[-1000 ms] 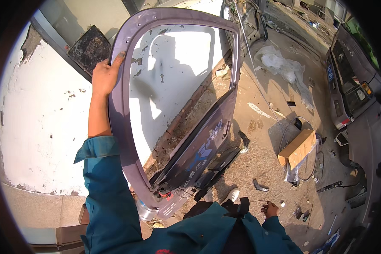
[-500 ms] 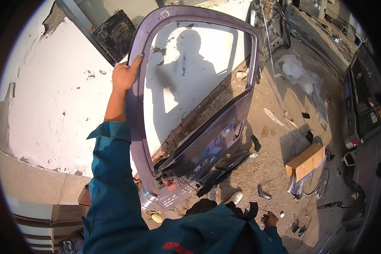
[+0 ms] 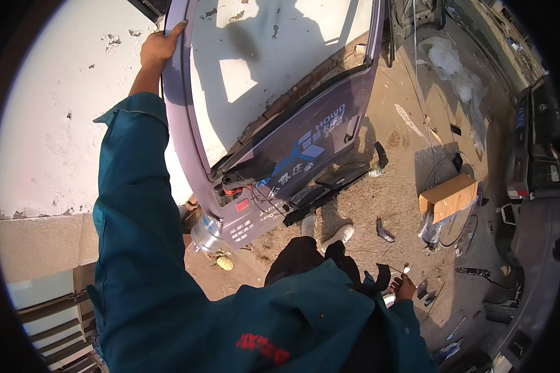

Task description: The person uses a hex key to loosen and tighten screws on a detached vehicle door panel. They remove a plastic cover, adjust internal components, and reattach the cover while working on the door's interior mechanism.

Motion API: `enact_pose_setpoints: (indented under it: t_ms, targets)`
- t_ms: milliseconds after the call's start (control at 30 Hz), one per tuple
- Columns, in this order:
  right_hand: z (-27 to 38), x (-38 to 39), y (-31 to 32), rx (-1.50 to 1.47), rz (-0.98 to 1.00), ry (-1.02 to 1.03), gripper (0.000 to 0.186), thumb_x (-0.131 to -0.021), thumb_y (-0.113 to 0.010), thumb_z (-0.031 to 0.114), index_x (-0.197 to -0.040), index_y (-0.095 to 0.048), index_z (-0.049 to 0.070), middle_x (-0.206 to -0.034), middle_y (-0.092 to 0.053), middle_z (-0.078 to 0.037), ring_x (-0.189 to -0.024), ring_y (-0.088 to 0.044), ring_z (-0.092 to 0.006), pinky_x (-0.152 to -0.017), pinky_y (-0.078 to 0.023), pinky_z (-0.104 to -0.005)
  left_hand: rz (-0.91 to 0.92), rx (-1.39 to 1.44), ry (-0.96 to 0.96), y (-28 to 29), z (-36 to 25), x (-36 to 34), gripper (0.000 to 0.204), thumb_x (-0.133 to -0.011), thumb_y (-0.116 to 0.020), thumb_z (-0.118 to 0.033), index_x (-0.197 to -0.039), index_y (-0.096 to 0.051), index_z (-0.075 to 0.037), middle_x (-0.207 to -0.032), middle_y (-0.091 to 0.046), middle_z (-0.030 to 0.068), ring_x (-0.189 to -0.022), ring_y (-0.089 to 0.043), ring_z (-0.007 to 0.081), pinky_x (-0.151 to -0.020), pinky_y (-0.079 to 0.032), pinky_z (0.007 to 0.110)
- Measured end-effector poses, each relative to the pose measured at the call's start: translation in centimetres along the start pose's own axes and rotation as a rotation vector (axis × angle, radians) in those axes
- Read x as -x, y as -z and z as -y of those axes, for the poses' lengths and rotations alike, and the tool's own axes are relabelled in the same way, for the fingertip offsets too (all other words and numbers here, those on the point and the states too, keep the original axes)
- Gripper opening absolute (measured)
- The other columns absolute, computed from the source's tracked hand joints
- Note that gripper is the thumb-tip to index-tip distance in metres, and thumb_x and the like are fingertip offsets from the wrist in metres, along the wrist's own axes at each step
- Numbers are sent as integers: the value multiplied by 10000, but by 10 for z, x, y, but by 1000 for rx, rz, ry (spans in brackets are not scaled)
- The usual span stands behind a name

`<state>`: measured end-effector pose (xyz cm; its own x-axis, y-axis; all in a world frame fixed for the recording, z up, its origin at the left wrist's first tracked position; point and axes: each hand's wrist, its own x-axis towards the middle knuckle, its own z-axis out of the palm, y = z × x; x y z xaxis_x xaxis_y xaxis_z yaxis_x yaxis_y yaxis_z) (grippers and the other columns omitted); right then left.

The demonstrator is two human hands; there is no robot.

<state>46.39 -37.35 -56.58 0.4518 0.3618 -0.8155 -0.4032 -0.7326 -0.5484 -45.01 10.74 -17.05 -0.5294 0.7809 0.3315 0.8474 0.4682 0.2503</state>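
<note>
**Vehicle Door Gripped at Frame Edge by Left Hand**

The left hand (image 3: 160, 46) holds the purple vehicle door (image 3: 330, 118) by the outer edge of its window frame, thumb laid on the near face. The left arm extends forward from the body. The right hand (image 3: 404, 287) is low beside the body, well apart from the door, with fingers partly curled; whether it holds anything cannot be determined.

The door is positioned in front of the person, beside the white wall (image 3: 62, 112); its upper end exceeds the view. Bare wall shows through the window aperture. A metal cylinder (image 3: 206, 235) is located at the lower left corner of the door, and a yellow oval item (image 3: 224, 263) lies near it. A long black part (image 3: 336, 186) is located along the lower edge.

To the right, on the ground (image 3: 367, 261), are a cardboard box (image 3: 452, 194) and a clear plastic sheet (image 3: 457, 68).
</note>
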Motion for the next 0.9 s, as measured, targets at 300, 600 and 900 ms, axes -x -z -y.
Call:
enact_pose_setpoints:
  t_ms: [300,600,900]
  targets:
    - [-8,33,-23,214,10,-11,272,-1110,-648,253,-1262,-713,37,-930,-772,-153,-635,-707,-228,-568,-598,-359,40,-20,90,-42,96,-20,800,-994,-587,-780,-1308,-817,-81,-1243,-815,182,-1158,-785,355,-1038,-595,462]
    - [-22,36,-53,298,135,137,284,-1113,-646,235,-1254,-720,0,-963,-786,-153,-645,-698,-191,-559,-556,-330,115,338,202,-42,61,244,528,-1042,-672,-499,-1213,-809,-18,-951,-808,167,-886,-767,302,-858,-579,404]
    - [-42,45,-39,326,224,260,309,-1130,-657,201,-1252,-739,-70,-996,-783,-157,-769,-746,-207,-663,-599,-358,1029,756,996,-163,154,783,353,-1036,-724,-322,-1099,-812,14,-610,-462,-8,-475,-402,137,-443,-287,359]
